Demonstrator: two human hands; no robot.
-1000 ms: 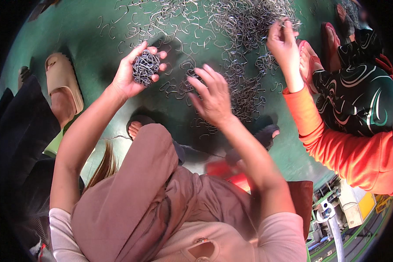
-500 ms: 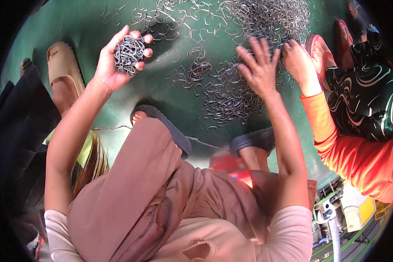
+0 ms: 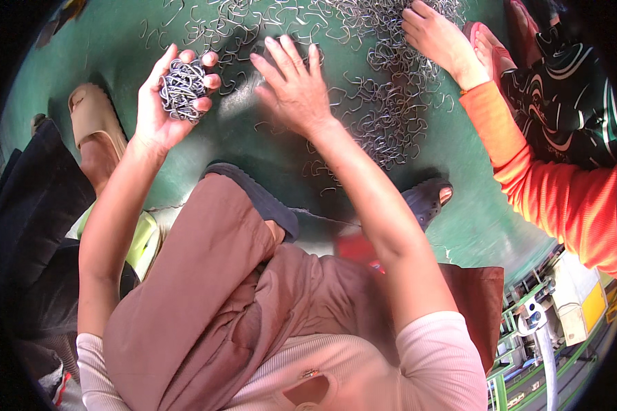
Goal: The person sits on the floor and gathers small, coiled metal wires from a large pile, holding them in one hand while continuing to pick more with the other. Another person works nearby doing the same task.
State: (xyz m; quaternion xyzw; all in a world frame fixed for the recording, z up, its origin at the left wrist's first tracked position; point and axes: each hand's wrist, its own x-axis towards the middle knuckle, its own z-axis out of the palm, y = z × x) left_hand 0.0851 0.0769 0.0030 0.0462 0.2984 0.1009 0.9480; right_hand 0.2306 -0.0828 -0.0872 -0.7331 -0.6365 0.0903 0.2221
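Note:
My left hand (image 3: 156,122) is raised on the left, fingers curled around a clump of shiny bent wire hooks (image 3: 182,90). In the middle, my right hand (image 3: 296,90) reaches over the green floor with its fingers spread and slightly blurred. Nothing shows in it; its palm side is hidden. Loose wire hooks (image 3: 216,27) lie scattered beyond both hands. To the right of my right hand spreads a denser heap of the same hooks (image 3: 394,113), running up to the far edge.
A co-worker's hand (image 3: 440,40) with an orange sleeve (image 3: 504,137) reaches into the far heap. Their sandalled foot (image 3: 487,51) is beside it. On the left is another person's foot in a tan slide (image 3: 96,120). My dark clogs (image 3: 257,195) stand near the hooks. Machinery (image 3: 535,318) shows at lower right.
My right hand has swung left from the heap to near my left hand. My left hand still holds the clump, slightly further left in view. The co-worker's hand has moved onto the far heap.

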